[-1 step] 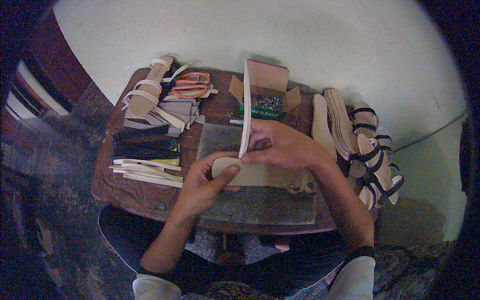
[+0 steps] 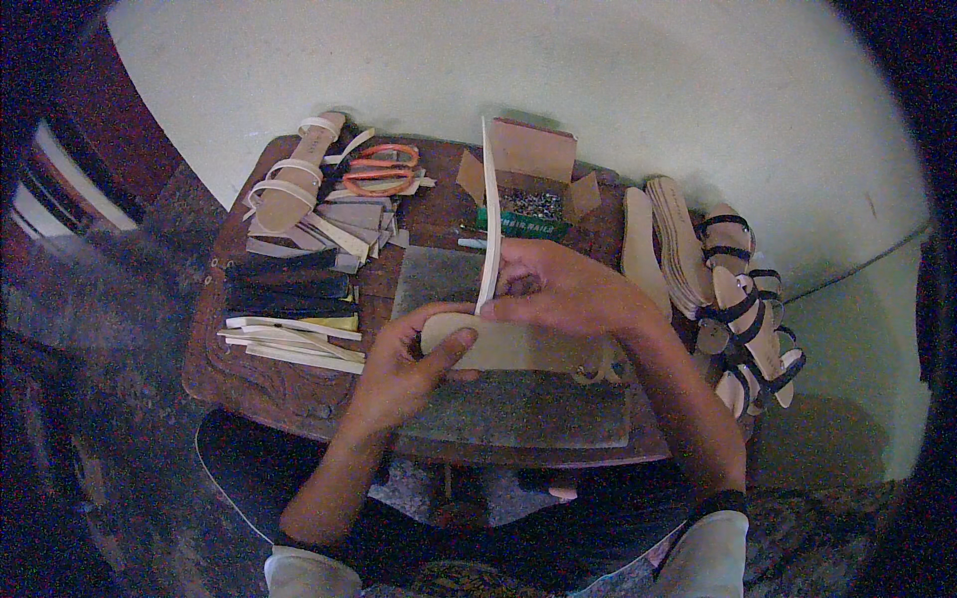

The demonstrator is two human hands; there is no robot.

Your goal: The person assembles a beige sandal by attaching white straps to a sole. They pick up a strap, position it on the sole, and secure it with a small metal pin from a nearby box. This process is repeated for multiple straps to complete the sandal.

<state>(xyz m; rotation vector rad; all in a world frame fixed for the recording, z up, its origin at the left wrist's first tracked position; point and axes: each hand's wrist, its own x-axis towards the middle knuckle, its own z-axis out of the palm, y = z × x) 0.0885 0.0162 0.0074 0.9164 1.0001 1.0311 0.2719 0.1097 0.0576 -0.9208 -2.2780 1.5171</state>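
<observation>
Left hand [image 2: 397, 367]: fingers [image 2: 456, 344] closed on beige sole [image 2: 523, 349] over desk [image 2: 274, 384]. Right hand [image 2: 570, 287]: fingers pinching upright white strip [image 2: 490, 199] at sole's edge. I make out pale lettering on green panel [image 2: 520, 223] of open carton [image 2: 535, 151].

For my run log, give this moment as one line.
left hand: holds sole | right hand: holds strip at sole's edge | box: open, beyond hands

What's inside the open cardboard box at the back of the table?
The cardboard box holds a heap of small silvery pieces. The white strip in the right hand blocks part of its left side; whatever lies beneath the heap is hidden.
</observation>
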